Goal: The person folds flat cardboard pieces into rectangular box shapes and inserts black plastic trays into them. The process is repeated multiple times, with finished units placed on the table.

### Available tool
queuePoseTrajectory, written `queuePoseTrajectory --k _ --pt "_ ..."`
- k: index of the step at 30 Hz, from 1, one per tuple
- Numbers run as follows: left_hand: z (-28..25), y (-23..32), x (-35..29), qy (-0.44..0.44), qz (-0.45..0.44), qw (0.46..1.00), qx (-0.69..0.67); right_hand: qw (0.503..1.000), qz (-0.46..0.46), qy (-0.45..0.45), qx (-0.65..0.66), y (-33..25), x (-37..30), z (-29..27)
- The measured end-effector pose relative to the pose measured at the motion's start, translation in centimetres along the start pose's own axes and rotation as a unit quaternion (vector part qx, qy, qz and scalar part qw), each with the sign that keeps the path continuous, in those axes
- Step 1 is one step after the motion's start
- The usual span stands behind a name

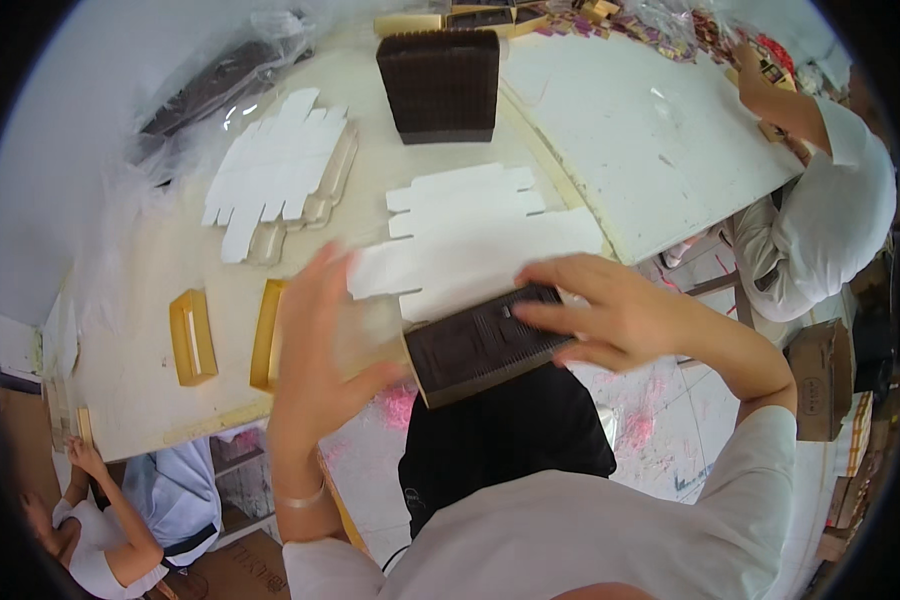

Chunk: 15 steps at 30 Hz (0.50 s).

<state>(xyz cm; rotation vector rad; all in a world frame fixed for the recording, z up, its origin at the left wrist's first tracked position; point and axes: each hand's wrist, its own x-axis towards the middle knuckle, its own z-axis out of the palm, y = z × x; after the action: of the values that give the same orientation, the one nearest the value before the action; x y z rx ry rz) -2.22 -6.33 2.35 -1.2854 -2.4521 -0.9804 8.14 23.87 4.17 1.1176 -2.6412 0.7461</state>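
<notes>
Head view; dark brown ribbed tray [460,345] sits in a gold box [500,373], set aslant at the near edge of the bench [130,390], just above black clothing on the lap; right hand [610,310] over its right end, fingers bent and touching the tray, hiding that end; cannot tell whether it grips or only presses; left hand [315,350] blurred, fingers spread, holding nothing visible, thumb near the box's left end.

Around: white card blank [470,235] flat just beyond the box, its near edge partly covered by it; gold frame [192,337] at left; second gold frame [267,335] partly blocked by the left hand; further off, more white blanks [275,165] over clear plastic trays [335,185]; tall stack of dark brown trays [440,85] upright beyond the card; clear plastic bag [230,85] with dark contents, far left; small wrapped pieces [700,35] heaped far right, near a co-worker [830,190]; another co-worker [110,530] lower left; pink shreds [640,430] on the floor; cardboard carton [820,380] at right.
</notes>
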Motion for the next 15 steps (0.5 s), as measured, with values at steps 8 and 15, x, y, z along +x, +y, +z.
queuePoseTrajectory --k 8,15 --pt "-3.0 -2.5 -9.1 0.067 -0.273 0.924 0.260 0.862 0.123 0.248 -0.425 11.8 3.4 -15.2" --pt "-3.1 -2.4 -8.7 0.173 -0.295 0.940 0.004 0.923 0.079 0.105 -0.362 12.3 9.8 -6.5"
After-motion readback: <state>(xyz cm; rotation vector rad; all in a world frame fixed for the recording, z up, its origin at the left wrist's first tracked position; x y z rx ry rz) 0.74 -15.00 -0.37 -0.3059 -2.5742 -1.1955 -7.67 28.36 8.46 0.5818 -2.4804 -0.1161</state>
